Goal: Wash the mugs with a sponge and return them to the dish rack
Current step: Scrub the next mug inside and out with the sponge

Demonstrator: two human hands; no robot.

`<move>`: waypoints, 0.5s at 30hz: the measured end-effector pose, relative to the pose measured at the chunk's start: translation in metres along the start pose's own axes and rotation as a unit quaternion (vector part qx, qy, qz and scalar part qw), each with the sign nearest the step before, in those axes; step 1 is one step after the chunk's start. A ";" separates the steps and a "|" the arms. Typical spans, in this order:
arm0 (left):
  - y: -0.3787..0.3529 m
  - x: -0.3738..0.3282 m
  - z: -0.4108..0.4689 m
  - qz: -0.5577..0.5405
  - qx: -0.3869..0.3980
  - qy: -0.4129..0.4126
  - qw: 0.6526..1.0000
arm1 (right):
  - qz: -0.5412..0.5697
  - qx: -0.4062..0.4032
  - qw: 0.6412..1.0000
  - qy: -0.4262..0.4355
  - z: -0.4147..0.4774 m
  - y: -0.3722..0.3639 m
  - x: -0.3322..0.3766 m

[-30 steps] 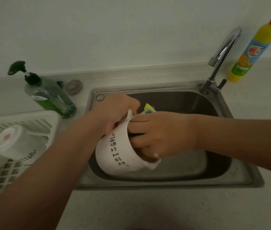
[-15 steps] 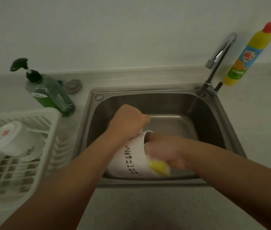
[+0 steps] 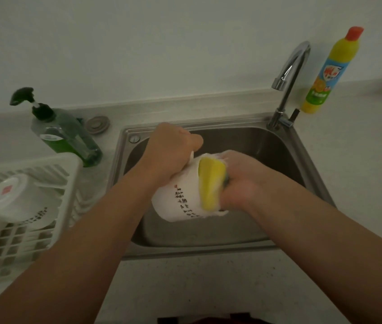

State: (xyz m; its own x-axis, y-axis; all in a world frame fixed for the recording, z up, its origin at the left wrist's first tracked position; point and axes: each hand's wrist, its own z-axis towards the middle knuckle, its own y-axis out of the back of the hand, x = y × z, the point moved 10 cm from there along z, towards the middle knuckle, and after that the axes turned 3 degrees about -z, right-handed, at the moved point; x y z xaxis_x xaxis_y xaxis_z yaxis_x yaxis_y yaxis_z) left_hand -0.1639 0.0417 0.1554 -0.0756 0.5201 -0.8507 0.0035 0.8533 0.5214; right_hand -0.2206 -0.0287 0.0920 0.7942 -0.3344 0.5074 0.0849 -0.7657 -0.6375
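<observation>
Over the steel sink (image 3: 314, 174) I hold a white mug (image 3: 180, 197) with black lettering, tilted on its side. My left hand (image 3: 169, 155) grips it at the handle side, fingers curled. My right hand (image 3: 239, 181) grips a yellow sponge (image 3: 211, 183) and presses it against the mug's outer wall near the rim. Another white mug (image 3: 14, 197) lies upside down in the white dish rack (image 3: 68, 174) at the left.
A green soap pump bottle (image 3: 63, 134) stands behind the rack, with a round drain plug (image 3: 97, 124) beside it. The tap (image 3: 288, 83) and a yellow detergent bottle (image 3: 330, 71) stand at the sink's back right corner. Pale countertop (image 3: 208, 288) runs along the front.
My right hand came out of the mug with the sponge and now rubs its outside. The mug moved lower in the sink, then back up slightly.
</observation>
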 end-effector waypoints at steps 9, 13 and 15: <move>0.020 -0.009 -0.003 -0.018 -0.033 -0.026 0.999 | -0.526 0.071 0.843 0.089 -0.020 -0.034 0.001; 0.012 0.006 -0.007 -0.024 -0.021 0.040 0.999 | -0.761 0.089 0.636 0.093 -0.028 -0.046 0.005; 0.005 0.011 -0.010 -0.030 -0.006 0.069 0.997 | -0.810 0.115 0.565 0.111 -0.030 -0.045 0.002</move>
State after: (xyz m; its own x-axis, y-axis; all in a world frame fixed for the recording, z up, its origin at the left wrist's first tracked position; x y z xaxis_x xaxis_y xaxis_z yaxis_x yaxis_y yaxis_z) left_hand -0.1749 0.0517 0.1491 -0.2110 0.4582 -0.8634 -0.0174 0.8814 0.4720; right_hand -0.2406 -0.0112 0.1393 -0.5293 0.6215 0.5776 0.6887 -0.0829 0.7203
